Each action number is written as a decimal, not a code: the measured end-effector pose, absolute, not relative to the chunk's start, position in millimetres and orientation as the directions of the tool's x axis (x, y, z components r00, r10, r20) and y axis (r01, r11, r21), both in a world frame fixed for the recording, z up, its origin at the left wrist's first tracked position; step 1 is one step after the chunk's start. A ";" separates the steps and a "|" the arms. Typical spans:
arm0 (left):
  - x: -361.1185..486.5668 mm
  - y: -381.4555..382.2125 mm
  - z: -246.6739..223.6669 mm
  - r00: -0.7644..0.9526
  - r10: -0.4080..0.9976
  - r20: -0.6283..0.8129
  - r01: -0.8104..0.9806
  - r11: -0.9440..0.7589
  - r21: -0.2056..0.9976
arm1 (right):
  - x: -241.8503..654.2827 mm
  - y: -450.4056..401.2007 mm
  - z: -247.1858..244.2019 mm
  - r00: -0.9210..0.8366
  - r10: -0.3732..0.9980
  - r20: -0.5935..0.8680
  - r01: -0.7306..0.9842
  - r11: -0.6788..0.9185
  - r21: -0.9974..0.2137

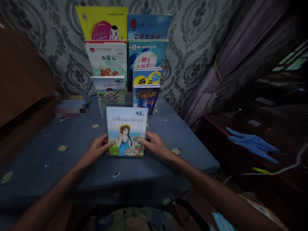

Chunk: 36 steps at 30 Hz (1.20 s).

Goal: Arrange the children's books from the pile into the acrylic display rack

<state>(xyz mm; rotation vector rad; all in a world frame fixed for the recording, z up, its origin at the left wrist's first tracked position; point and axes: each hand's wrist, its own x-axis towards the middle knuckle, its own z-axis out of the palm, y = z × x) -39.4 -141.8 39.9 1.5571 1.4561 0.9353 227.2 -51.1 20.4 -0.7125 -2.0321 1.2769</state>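
Note:
A book with a girl in a yellow hat on its cover is held upright at the middle of the table. My left hand grips its left edge, thumb on the cover. On the opposite edge, my right hand holds it the same way. Behind it, books stand in two stepped columns. At the left column's front is a book with a guitar player; a dark blue book fronts the right column. Clear stand parts show beside the left column.
The books stand on a blue-grey cloth-covered table, before a patterned curtain. A brown box-like object is at the left. Blue gloves lie on a dark red surface at the right. A pixelated item lies at the back left.

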 end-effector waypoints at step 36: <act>-34.8 -60.3 2.2 0.061 0.958 0.280 0.990 -0.094 0.106 | 162.1 15.2 -6.9 -0.742 0.639 0.202 0.542 0.749 -0.381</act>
